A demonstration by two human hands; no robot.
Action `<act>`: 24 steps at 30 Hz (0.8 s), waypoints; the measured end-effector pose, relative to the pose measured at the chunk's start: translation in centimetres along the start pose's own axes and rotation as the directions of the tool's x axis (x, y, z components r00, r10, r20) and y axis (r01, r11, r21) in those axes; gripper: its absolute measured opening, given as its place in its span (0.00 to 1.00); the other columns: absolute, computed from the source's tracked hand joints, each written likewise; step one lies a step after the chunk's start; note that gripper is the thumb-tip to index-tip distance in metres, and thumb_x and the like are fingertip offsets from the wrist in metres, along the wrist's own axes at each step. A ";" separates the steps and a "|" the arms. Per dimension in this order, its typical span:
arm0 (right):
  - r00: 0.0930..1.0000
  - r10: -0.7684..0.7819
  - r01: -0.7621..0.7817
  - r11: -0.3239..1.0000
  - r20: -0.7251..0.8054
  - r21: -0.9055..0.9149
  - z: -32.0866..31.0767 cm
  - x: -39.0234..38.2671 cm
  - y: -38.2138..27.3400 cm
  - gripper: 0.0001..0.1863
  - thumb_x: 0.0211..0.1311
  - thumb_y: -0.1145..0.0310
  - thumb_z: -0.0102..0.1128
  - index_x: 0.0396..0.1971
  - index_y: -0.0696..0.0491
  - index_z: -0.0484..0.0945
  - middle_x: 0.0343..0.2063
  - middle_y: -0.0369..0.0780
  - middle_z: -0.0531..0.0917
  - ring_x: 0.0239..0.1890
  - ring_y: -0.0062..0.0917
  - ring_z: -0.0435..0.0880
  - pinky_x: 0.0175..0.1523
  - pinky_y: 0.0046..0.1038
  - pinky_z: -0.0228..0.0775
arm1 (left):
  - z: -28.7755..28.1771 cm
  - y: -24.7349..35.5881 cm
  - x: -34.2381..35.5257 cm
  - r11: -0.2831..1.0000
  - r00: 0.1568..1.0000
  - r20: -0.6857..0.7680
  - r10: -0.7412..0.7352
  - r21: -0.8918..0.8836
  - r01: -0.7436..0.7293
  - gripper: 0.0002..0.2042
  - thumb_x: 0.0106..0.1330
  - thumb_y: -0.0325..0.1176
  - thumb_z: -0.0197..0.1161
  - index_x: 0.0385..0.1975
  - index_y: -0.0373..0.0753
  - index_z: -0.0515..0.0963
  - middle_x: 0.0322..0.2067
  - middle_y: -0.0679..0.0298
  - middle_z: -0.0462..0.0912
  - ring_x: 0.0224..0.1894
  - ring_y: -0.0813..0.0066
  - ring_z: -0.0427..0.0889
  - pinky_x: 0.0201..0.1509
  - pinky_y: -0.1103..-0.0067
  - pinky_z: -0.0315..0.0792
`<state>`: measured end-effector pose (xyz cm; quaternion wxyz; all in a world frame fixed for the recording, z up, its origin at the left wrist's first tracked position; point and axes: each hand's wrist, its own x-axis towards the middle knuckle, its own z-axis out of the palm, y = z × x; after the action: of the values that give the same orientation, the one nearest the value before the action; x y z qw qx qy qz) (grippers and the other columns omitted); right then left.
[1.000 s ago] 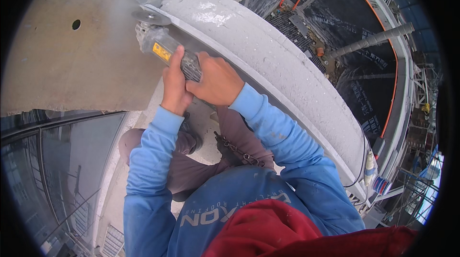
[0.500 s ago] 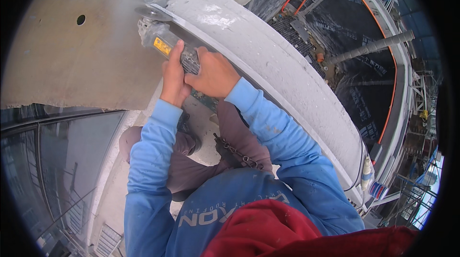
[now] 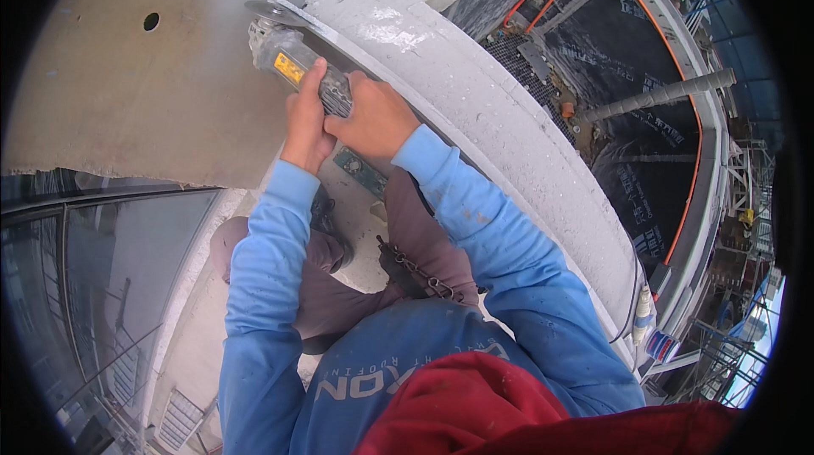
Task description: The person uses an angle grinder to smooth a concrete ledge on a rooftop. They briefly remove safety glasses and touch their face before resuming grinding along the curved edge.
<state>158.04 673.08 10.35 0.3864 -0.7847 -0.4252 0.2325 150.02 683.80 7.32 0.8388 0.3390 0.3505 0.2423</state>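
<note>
Both my hands are closed around a dusty angle grinder [image 3: 298,63] with a yellow label on its body. My left hand [image 3: 310,120] wraps its near side with the thumb laid along the top. From the right, my right hand [image 3: 373,116] grips the rear of the body. The round disc [image 3: 273,13] at the tool's head lies against the edge of a white ledge [image 3: 492,120], where a narrow gap runs beside it. A large tan panel [image 3: 136,90] stands to the left of the disc. Haze hangs over the panel near the disc.
Right of the ledge is a recess lined with black sheeting [image 3: 610,73], with orange conduit [image 3: 691,158] and a wrapped pipe [image 3: 657,97]. A tube [image 3: 643,315] and a can [image 3: 664,343] rest at the ledge's near end. Glazing [image 3: 127,260] lies lower left.
My hands stay on the angle grinder along the ledge edge. The view has shifted slightly, and the haze around the disc and tool looks thinner.
</note>
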 end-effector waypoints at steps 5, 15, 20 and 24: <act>0.999 0.018 -0.019 1.000 0.044 0.019 0.2 0.7 -0.1 0.27 0.48 0.60 0.69 0.38 0.69 0.75 0.34 0.60 0.84 0.41 0.54 0.85 0.48 0.44 0.77 | -0.9 0.0 1.1 0.999 1.000 -0.010 0.019 -0.030 -0.020 0.17 0.69 0.43 0.66 0.42 0.33 0.76 0.33 0.63 0.82 0.32 0.73 0.84 0.35 0.73 0.79; 0.996 0.056 -0.055 0.998 0.063 -0.020 0.1 1.6 -0.5 0.28 0.47 0.57 0.68 0.37 0.68 0.75 0.36 0.61 0.84 0.43 0.54 0.85 0.50 0.44 0.77 | -1.4 0.3 2.4 0.999 1.000 0.008 0.015 -0.029 -0.014 0.16 0.70 0.45 0.66 0.42 0.38 0.76 0.32 0.65 0.83 0.30 0.74 0.85 0.34 0.74 0.81; 0.996 0.066 -0.064 0.998 0.067 -0.029 -0.3 1.3 -0.9 0.28 0.47 0.57 0.68 0.37 0.68 0.75 0.35 0.61 0.84 0.42 0.55 0.85 0.50 0.45 0.77 | -0.9 0.4 1.8 1.000 1.000 0.006 -0.007 -0.007 0.008 0.15 0.71 0.46 0.64 0.43 0.41 0.75 0.31 0.66 0.84 0.30 0.75 0.85 0.34 0.75 0.82; 0.999 0.029 -0.028 0.999 0.046 -0.019 -0.8 0.1 -0.9 0.27 0.47 0.59 0.68 0.38 0.69 0.74 0.33 0.62 0.84 0.41 0.56 0.85 0.48 0.45 0.78 | 0.0 0.5 0.4 0.999 1.000 0.003 -0.030 -0.018 0.030 0.14 0.72 0.45 0.63 0.43 0.41 0.75 0.31 0.67 0.84 0.30 0.75 0.85 0.34 0.76 0.81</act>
<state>158.17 673.16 11.56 0.3660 -0.7886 -0.4249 0.2524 150.22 684.33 7.51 0.8458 0.3266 0.3521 0.2324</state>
